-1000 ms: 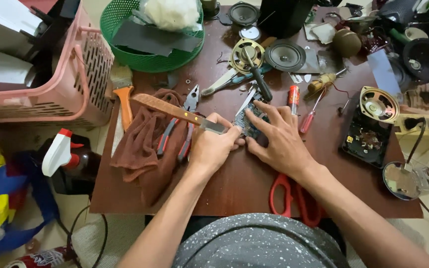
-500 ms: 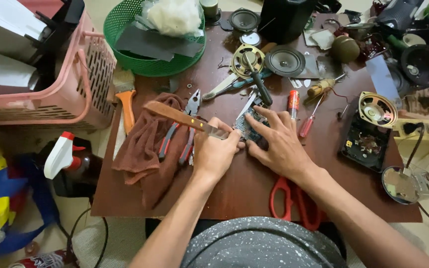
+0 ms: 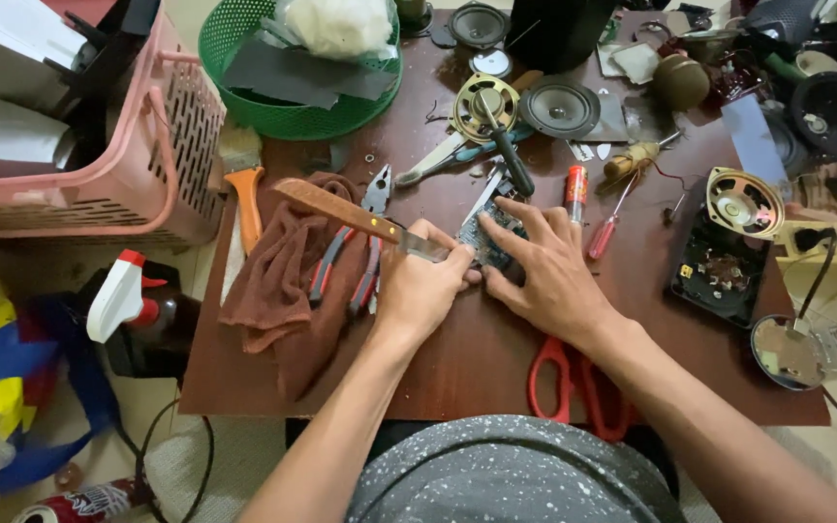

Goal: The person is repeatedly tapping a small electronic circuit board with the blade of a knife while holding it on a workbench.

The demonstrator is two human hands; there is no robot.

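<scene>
Circuit board (image 3: pixel 489 235) lies mid-bench under the flat, open right hand (image 3: pixel 546 274); the left hand (image 3: pixel 420 291) grips a knife (image 3: pixel 360 218) closed. A slip could cut those fingers.

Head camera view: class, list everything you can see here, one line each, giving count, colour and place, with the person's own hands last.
knife: one, wooden handle, in left hand
circuit board: one, dark, under both hands
pliers: two, red-handled, on cloth
cloth: one, brown, table left
scissors: one, red, near edge
screwdrivers: two, red, right of the hands
speakers: several, black or gold, table top
green basket: one, far left
pink basket: one, beside table
spray bottle: one, dark, floor
table: one, brown
left hand: grips knife
right hand: presses board
</scene>
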